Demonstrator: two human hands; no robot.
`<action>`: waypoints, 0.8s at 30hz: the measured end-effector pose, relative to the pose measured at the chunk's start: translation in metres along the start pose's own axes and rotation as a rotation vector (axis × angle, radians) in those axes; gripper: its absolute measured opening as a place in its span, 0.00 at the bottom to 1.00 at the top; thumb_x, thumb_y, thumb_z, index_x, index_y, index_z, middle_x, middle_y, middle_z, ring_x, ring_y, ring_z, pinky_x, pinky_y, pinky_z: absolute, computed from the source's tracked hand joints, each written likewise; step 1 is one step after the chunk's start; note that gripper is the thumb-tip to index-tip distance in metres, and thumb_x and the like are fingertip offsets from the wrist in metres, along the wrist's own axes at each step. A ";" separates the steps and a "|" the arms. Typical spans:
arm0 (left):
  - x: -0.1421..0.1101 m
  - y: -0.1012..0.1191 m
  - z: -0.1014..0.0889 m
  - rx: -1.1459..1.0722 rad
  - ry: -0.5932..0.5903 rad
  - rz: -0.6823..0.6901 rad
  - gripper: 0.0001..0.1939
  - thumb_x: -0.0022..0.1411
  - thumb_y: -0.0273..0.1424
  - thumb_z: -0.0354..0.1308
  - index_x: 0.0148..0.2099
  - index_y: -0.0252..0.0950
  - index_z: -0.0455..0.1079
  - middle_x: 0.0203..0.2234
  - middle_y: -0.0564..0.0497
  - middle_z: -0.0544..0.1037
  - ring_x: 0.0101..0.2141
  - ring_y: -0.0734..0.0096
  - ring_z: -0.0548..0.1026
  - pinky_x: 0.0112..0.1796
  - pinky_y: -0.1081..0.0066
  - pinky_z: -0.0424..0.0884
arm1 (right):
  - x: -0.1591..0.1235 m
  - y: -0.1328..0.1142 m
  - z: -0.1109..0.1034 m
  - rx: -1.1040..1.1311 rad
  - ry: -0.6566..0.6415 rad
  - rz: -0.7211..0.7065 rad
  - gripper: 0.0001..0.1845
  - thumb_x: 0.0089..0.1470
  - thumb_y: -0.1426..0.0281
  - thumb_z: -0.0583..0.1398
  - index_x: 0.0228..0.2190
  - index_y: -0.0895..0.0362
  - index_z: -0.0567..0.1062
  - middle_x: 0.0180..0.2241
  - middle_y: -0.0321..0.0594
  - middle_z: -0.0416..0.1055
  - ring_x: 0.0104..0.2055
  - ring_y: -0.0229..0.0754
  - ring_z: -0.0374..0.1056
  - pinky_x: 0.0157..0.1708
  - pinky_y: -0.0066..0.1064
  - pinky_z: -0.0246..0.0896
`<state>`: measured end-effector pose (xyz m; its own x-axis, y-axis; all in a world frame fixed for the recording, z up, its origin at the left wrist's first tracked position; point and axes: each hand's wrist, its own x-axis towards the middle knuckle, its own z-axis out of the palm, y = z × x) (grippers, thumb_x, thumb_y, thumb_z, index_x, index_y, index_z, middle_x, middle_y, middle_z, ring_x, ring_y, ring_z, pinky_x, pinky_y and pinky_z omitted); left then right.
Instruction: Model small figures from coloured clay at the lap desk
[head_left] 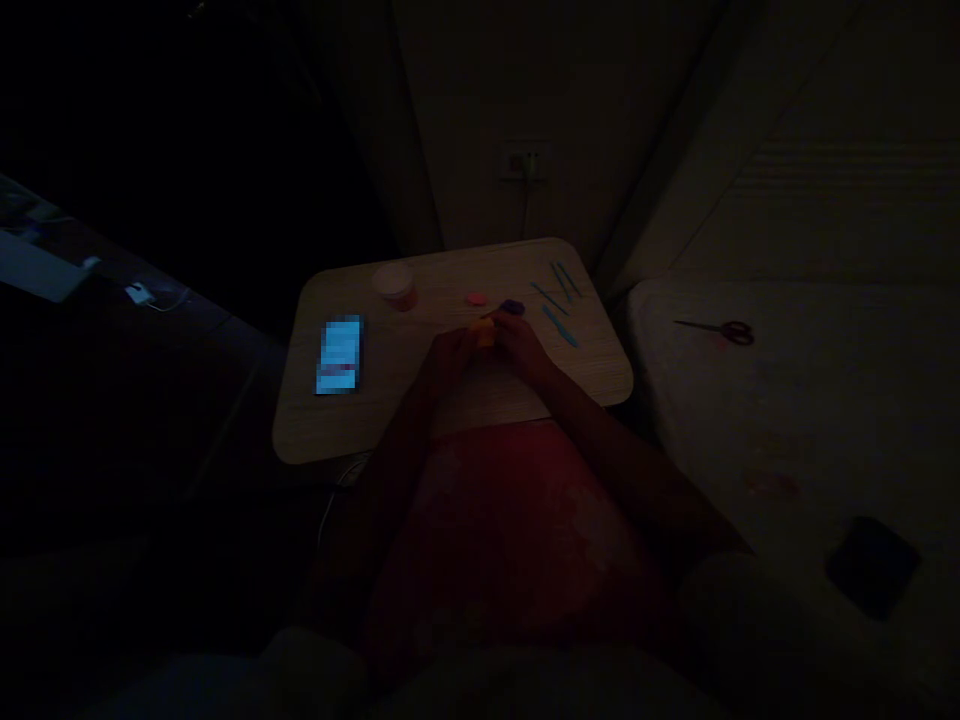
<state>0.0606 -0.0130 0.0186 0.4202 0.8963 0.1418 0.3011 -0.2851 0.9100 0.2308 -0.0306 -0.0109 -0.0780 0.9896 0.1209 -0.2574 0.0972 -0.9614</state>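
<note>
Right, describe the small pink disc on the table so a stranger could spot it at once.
On the wood-grain table, find the orange lump held between the person's left hand and right hand. Just beyond it lies a small flat pink disc, between a pale round tub and a dark purple lump. It is the only pink piece there, and it sits apart from both.

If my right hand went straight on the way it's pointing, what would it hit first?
The small orange lump comes first, right at the front of the right hand. The hand seems to be touching it, though the dim light makes depth hard to judge.
</note>
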 end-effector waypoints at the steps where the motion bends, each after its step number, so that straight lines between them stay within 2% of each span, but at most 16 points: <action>1: 0.000 0.001 0.000 0.003 0.005 0.017 0.30 0.69 0.57 0.53 0.36 0.34 0.77 0.30 0.46 0.82 0.33 0.64 0.77 0.38 0.68 0.73 | 0.000 -0.001 0.001 0.013 0.007 0.003 0.27 0.54 0.44 0.67 0.41 0.53 0.76 0.27 0.34 0.72 0.24 0.37 0.67 0.22 0.28 0.65; 5: 0.000 0.000 0.000 -0.036 0.016 0.048 0.29 0.68 0.57 0.54 0.33 0.36 0.76 0.30 0.46 0.81 0.34 0.63 0.77 0.39 0.66 0.74 | 0.000 -0.007 0.002 -0.040 0.044 -0.007 0.31 0.53 0.37 0.65 0.34 0.52 0.73 0.24 0.33 0.69 0.22 0.37 0.65 0.20 0.29 0.63; 9: 0.001 -0.005 0.003 -0.147 0.029 -0.024 0.27 0.65 0.56 0.56 0.33 0.36 0.74 0.28 0.46 0.79 0.32 0.63 0.76 0.35 0.67 0.72 | 0.000 -0.010 -0.002 -0.142 0.038 -0.034 0.31 0.52 0.37 0.67 0.31 0.53 0.73 0.25 0.33 0.69 0.24 0.35 0.65 0.24 0.28 0.64; 13: 0.005 -0.008 0.003 -0.210 0.040 -0.049 0.27 0.63 0.57 0.55 0.31 0.37 0.73 0.26 0.47 0.77 0.29 0.65 0.72 0.32 0.67 0.69 | -0.001 -0.012 -0.002 -0.156 0.011 -0.042 0.28 0.51 0.41 0.69 0.33 0.53 0.74 0.27 0.34 0.71 0.27 0.36 0.66 0.27 0.29 0.64; 17: 0.003 -0.005 0.001 -0.219 0.010 -0.009 0.33 0.61 0.64 0.53 0.29 0.37 0.69 0.26 0.47 0.74 0.29 0.67 0.71 0.32 0.67 0.69 | -0.002 -0.012 0.002 -0.245 -0.055 -0.078 0.27 0.45 0.49 0.74 0.36 0.53 0.73 0.32 0.35 0.72 0.33 0.38 0.68 0.32 0.30 0.65; 19: 0.001 -0.003 0.001 -0.214 -0.015 -0.007 0.34 0.59 0.66 0.55 0.29 0.37 0.69 0.25 0.49 0.74 0.29 0.68 0.71 0.32 0.68 0.69 | -0.003 -0.011 0.004 -0.299 -0.056 -0.103 0.26 0.44 0.52 0.75 0.36 0.53 0.72 0.32 0.34 0.70 0.33 0.37 0.65 0.32 0.30 0.62; 22: -0.002 -0.002 0.002 -0.217 -0.037 -0.056 0.32 0.58 0.63 0.61 0.32 0.36 0.72 0.25 0.50 0.74 0.28 0.69 0.71 0.30 0.70 0.68 | -0.004 -0.009 0.005 -0.342 -0.038 -0.107 0.25 0.44 0.54 0.74 0.37 0.53 0.71 0.30 0.32 0.68 0.32 0.37 0.62 0.31 0.29 0.59; 24: -0.001 -0.002 0.004 -0.221 -0.025 -0.078 0.30 0.59 0.61 0.61 0.34 0.35 0.72 0.26 0.50 0.75 0.29 0.69 0.72 0.31 0.70 0.69 | -0.004 -0.009 0.006 -0.339 -0.038 -0.094 0.25 0.44 0.55 0.74 0.37 0.53 0.71 0.30 0.32 0.68 0.31 0.37 0.62 0.30 0.29 0.58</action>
<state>0.0626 -0.0148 0.0151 0.4248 0.9032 0.0609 0.1394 -0.1317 0.9814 0.2279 -0.0356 -0.0016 -0.1064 0.9706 0.2161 0.0682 0.2239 -0.9722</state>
